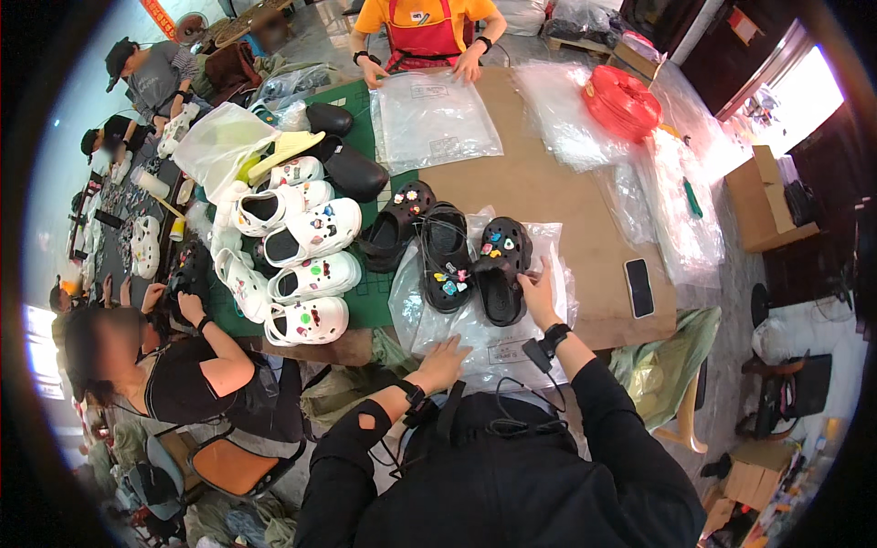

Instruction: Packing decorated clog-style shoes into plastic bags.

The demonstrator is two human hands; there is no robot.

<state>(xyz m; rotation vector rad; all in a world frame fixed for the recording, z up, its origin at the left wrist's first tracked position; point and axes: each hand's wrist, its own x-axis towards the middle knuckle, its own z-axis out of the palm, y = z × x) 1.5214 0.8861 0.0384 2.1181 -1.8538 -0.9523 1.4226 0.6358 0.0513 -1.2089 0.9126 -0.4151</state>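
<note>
Two black clogs lie side by side in front of me, both with colourful charms: the left clog [446, 260] and the right clog [501, 294]. Beneath them is a clear plastic bag [411, 315]. My right hand [539, 294] rests against the outer side of the right clog, its fingers stretched out. Flat on the near part of the bag lies my left hand [442, 362], fingers extended and holding nothing. Just left of the pair, another dark clog [393, 228] with flower charms sits partly behind the left one.
White charm-covered clogs [315, 230] crowd the table's left side, beside plain black clogs [352, 172]. A phone [639, 288] lies at right. Farther back are a red twine roll [623, 102] and plastic bags [557, 110]. Opposite, a co-worker in a red apron handles a clear bag [434, 119].
</note>
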